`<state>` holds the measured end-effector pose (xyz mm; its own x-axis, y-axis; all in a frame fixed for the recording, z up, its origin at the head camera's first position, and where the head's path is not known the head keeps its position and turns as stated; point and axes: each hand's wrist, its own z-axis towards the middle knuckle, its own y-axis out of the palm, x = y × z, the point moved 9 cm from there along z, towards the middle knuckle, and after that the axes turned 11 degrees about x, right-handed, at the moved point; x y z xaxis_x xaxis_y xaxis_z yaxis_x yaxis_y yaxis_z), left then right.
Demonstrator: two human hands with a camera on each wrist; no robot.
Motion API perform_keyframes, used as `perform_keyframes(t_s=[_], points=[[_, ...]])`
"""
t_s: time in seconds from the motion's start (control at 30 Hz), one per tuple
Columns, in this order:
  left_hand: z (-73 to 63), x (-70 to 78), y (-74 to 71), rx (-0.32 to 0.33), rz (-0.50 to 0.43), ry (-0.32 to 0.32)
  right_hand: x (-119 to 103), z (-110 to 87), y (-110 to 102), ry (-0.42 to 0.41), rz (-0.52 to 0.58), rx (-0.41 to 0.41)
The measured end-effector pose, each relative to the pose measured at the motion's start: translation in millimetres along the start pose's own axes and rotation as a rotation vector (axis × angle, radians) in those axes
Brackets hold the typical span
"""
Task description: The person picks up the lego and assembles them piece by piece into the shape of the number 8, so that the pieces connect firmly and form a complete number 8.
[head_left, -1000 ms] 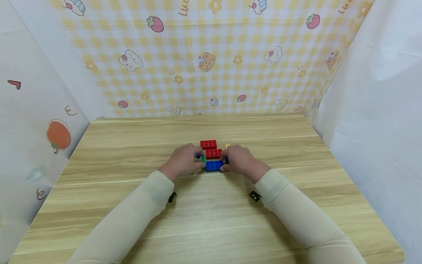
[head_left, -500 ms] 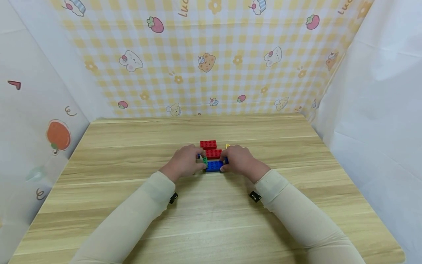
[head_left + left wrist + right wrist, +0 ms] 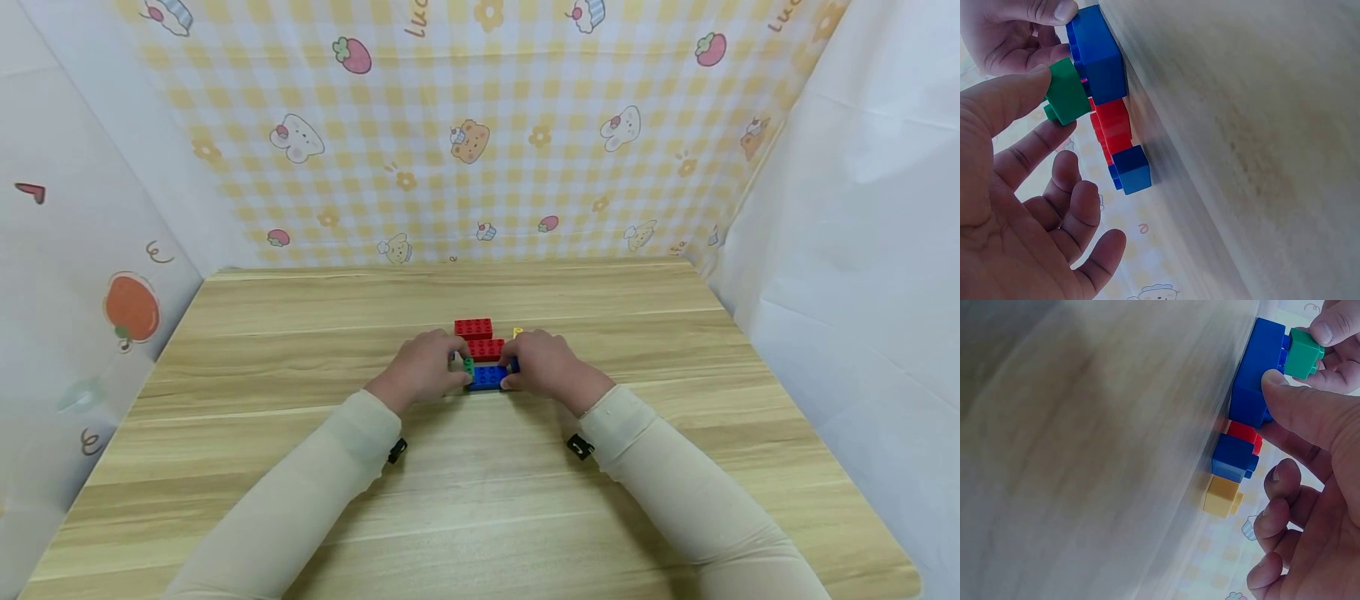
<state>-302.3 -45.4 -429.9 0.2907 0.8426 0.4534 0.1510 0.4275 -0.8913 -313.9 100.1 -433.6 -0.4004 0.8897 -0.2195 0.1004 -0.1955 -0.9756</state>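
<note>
My left hand (image 3: 422,367) pinches a small green brick (image 3: 1069,92) between thumb and index finger, its other fingers loosely bent. The green brick is over the left end of a longer blue brick (image 3: 491,377), studs up; in the right wrist view it meets the studs there, but whether it is pressed fully down I cannot tell. My right hand (image 3: 551,368) holds the blue brick (image 3: 1252,378) by its right end, thumb on the near side and index finger behind. The blue brick stands on the wooden table.
Behind the blue brick lie two red bricks (image 3: 486,350), one farther back. A small blue brick (image 3: 1133,169) is behind my left hand. Another small blue brick (image 3: 1232,457) and a yellow brick (image 3: 1221,497) lie near my right hand. A checked cloth (image 3: 480,192) hangs behind the table.
My left hand has moved slightly right, bringing the green brick over the left end of the long blue brick. My right hand has stayed on the blue brick.
</note>
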Motion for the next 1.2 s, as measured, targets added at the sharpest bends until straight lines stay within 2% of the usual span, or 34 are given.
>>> perform_keyframes(t_s=[1.2], points=[[2.6,3.5,3.0,0.002,-0.02,-0.008,-1.7,-2.0,-1.9,-0.003,0.013,-0.008]])
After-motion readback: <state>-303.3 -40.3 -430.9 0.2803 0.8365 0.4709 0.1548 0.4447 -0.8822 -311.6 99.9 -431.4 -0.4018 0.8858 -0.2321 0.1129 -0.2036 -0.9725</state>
